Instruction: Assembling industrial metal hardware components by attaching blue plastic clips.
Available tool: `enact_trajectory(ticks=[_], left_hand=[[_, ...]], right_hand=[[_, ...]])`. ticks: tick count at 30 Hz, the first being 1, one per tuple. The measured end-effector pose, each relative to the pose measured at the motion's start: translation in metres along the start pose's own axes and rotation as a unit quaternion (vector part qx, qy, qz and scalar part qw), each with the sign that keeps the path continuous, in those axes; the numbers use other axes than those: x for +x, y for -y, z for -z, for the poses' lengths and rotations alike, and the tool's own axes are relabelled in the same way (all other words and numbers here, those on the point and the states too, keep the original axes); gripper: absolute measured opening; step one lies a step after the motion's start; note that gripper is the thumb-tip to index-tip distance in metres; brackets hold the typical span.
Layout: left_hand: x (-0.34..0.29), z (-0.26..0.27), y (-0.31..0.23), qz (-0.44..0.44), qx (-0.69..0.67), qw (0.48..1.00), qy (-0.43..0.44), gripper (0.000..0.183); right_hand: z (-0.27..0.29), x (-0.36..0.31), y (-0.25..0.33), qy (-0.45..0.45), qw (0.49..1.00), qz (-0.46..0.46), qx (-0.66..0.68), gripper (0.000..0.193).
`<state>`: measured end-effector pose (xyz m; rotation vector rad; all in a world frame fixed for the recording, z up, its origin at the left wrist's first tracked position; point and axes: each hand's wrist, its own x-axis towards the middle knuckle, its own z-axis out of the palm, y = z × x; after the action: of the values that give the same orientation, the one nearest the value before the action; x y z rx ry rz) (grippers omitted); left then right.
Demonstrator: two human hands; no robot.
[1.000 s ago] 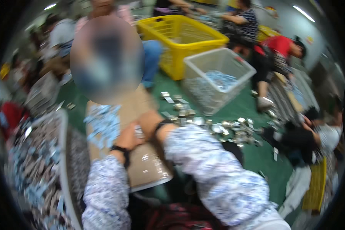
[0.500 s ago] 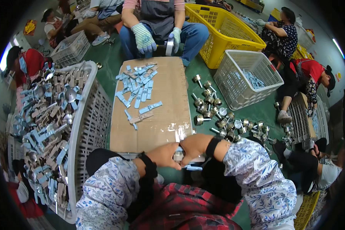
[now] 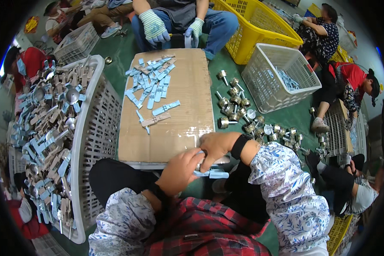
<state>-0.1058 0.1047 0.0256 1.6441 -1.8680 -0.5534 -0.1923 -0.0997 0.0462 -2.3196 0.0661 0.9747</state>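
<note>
While both the left hand (image 3: 181,170) and right hand (image 3: 215,147) pinch a pale blue strip (image 3: 213,173) at the cardboard worktop's (image 3: 179,128) near edge, steady, even fingertip pressure seems best.

Single head-worn fisheye view, looking steeply down and forward over the cardboard board (image 3: 170,106). The board sits centre frame, close below the camera. Wearer's forearms enter from the lower edge, nearest the lens. Left of the board, a white basket (image 3: 96,141) curves toward the rim. No second view; nothing shared.
</note>
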Motion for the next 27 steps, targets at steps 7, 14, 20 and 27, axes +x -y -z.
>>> enact_trajectory(ticks=[7,14,20,27], left_hand=[[0.029,0.021,0.031,0.031,-0.059,0.996,0.061,0.069],[0.062,0.037,0.056,0.055,-0.082,0.983,0.152,0.070],[0.060,0.048,0.053,0.027,0.032,0.999,0.024,0.072],[0.039,0.031,0.015,-0.016,0.119,0.991,-0.061,0.072]], right_hand=[[-0.015,-0.043,0.019,-0.406,0.903,0.028,-0.140,0.053],[-0.058,-0.062,0.047,-0.438,0.834,0.041,-0.333,0.058],[-0.036,-0.041,0.029,-0.459,0.857,0.079,-0.220,0.056],[0.004,-0.032,-0.009,-0.397,0.913,0.071,-0.060,0.050]])
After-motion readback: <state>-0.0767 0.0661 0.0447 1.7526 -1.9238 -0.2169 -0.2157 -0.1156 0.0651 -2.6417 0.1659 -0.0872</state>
